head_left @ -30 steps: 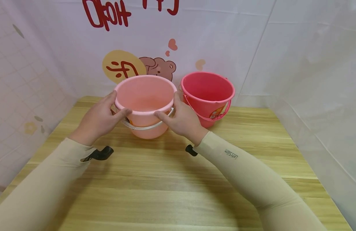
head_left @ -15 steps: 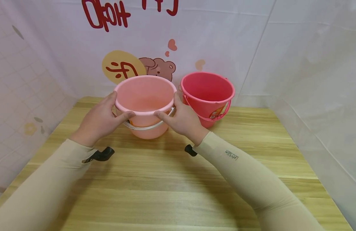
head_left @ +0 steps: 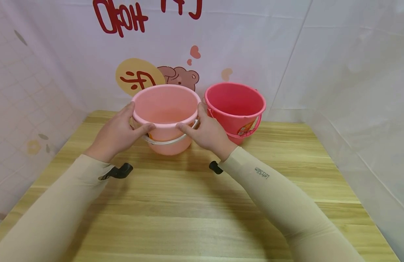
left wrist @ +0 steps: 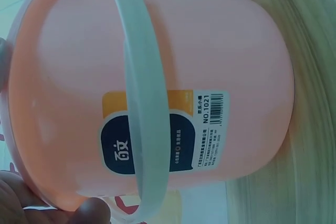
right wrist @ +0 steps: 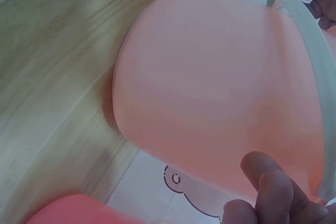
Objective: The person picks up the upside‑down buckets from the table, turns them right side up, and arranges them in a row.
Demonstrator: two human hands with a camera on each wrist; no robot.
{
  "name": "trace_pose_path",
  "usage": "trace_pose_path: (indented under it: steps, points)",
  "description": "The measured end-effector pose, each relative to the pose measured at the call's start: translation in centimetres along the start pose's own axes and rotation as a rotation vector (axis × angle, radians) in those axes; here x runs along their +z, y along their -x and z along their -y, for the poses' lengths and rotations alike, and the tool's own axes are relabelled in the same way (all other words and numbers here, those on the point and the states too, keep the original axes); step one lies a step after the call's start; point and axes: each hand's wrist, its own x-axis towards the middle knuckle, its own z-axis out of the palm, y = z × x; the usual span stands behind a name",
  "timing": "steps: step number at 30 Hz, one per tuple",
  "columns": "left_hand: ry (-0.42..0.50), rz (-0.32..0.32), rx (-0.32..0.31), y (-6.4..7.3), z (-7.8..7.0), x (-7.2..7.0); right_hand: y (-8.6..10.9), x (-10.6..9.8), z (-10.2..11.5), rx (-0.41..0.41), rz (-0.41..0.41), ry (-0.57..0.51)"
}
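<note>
A light pink bucket [head_left: 166, 125] stands upright toward the back of the table, its white handle [head_left: 169, 141] hanging down across the front. My left hand [head_left: 118, 133] grips the rim on the left side, thumb over the front edge. On the rim's right side my right hand [head_left: 210, 133] holds on the same way, with fingers curled under the edge in the right wrist view. A label [left wrist: 210, 129] shows on the bucket wall behind the handle in the left wrist view. Close on the right sits a darker pink bucket [head_left: 234, 100], near my right fingers.
The wooden table [head_left: 189, 225] runs back to a white curtain [head_left: 254, 47] printed with a bear and red letters. More white sheeting [head_left: 359, 120] hangs along the right side, and a gridded sheet [head_left: 28, 109] along the left.
The light pink bucket has shifted very slightly to the right and up in the head view, with both hands still gripping its rim. The darker bucket stays in place.
</note>
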Motion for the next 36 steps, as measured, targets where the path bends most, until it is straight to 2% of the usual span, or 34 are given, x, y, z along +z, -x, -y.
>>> trace_pose_path:
  steps: [11,21,29,36]
  points:
    - [0.046,-0.005,0.014,-1.4,0.5,0.2,-0.9,0.0,-0.2,0.023,-0.003,0.017]
    - [0.045,0.021,-0.023,-2.5,1.1,0.3,-1.7,0.0,-0.4,0.039,-0.002,-0.012]
    - [0.05,0.038,-0.026,-3.0,0.9,0.2,-2.2,0.1,-0.3,0.076,0.001,0.016]
    - [0.052,0.049,-0.03,-3.4,1.0,0.2,-2.4,0.0,-0.4,0.075,-0.001,0.025]
